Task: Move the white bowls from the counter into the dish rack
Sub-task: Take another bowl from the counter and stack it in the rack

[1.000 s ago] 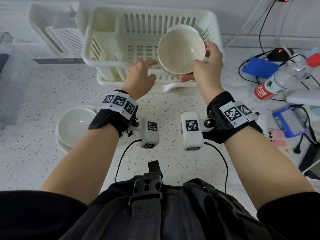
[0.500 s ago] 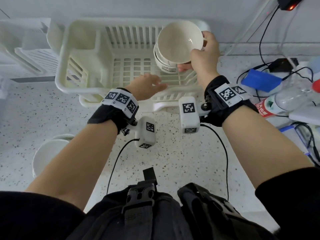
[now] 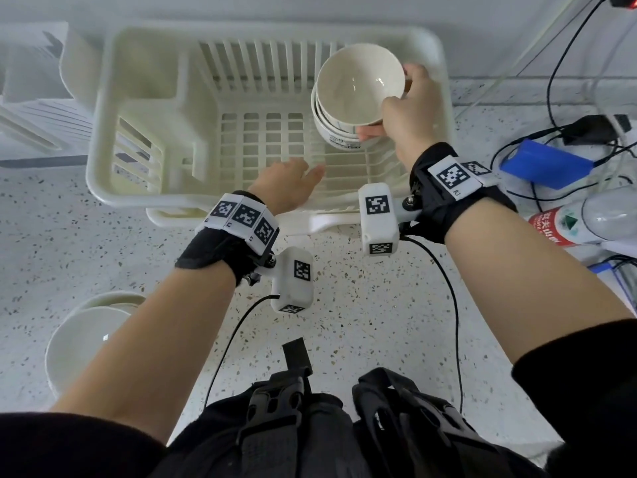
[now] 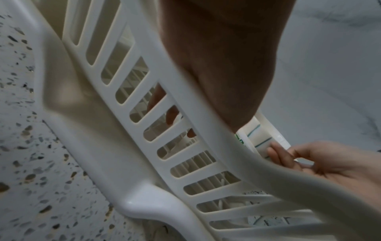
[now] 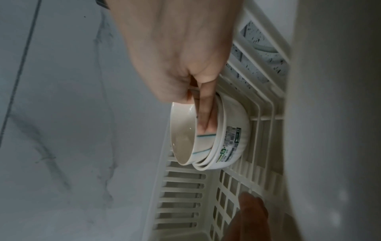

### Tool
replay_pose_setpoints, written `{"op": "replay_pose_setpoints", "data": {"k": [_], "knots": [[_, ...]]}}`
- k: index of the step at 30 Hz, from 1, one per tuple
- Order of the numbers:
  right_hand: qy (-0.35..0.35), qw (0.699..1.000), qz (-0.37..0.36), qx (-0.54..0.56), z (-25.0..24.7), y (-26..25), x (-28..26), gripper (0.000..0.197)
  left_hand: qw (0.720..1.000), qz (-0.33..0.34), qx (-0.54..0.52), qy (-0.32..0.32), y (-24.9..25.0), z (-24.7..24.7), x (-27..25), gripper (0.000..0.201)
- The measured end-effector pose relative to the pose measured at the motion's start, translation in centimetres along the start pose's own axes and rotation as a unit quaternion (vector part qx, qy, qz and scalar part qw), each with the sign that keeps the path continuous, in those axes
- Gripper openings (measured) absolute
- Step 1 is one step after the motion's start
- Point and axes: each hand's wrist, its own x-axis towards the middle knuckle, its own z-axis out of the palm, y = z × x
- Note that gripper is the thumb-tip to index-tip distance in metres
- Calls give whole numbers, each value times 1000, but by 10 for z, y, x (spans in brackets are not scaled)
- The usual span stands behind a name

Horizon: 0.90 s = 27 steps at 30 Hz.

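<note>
A cream dish rack (image 3: 138, 188) stands at the back of the speckled counter. My right hand (image 3: 396, 105) grips a white bowl (image 3: 358, 81) by its rim, tilted and resting in two nested white bowls (image 3: 332, 134) at the rack's right end. In the right wrist view my fingers (image 5: 206, 117) lie between the held bowl (image 5: 183, 135) and the labelled bowls (image 5: 228, 140). My left hand (image 3: 293, 177) hovers open over the rack's front rim, holding nothing. More white bowls (image 3: 89, 336) are stacked on the counter at lower left, partly hidden by my left forearm.
Right of the rack lie a blue box (image 3: 548, 163), a plastic bottle (image 3: 593, 219) on its side and black cables (image 3: 565, 50). A second white rack (image 3: 34, 105) stands at the far left. The wall is close behind the rack.
My right hand has carried the bowl deeper into the rack and down onto the nested bowls. The left hand has drawn away from the bowl and stays at the front rim.
</note>
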Motion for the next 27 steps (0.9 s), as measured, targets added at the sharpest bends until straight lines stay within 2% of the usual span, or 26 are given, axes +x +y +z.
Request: {"op": "replay_pose_setpoints", "data": {"k": [6, 14, 17, 22, 24, 27], "knots": [[-11, 999, 14, -27, 3, 3, 6, 53, 1000, -12, 4, 7, -3, 4, 4, 58], [-8, 990, -17, -139, 7, 11, 17, 52, 1000, -24, -8, 11, 0, 5, 2, 52], [-13, 987, -26, -157, 6, 13, 19, 49, 1000, -26, -6, 11, 1, 6, 2, 50], [-9, 983, -64, -172, 3, 15, 16, 61, 1000, -24, -6, 10, 0, 6, 2, 51], [-15, 980, -78, -182, 3, 16, 15, 60, 1000, -24, -3, 12, 0, 6, 3, 51], [-35, 978, -61, -195, 1, 12, 11, 56, 1000, -26, 3, 17, -1, 6, 3, 52]]}}
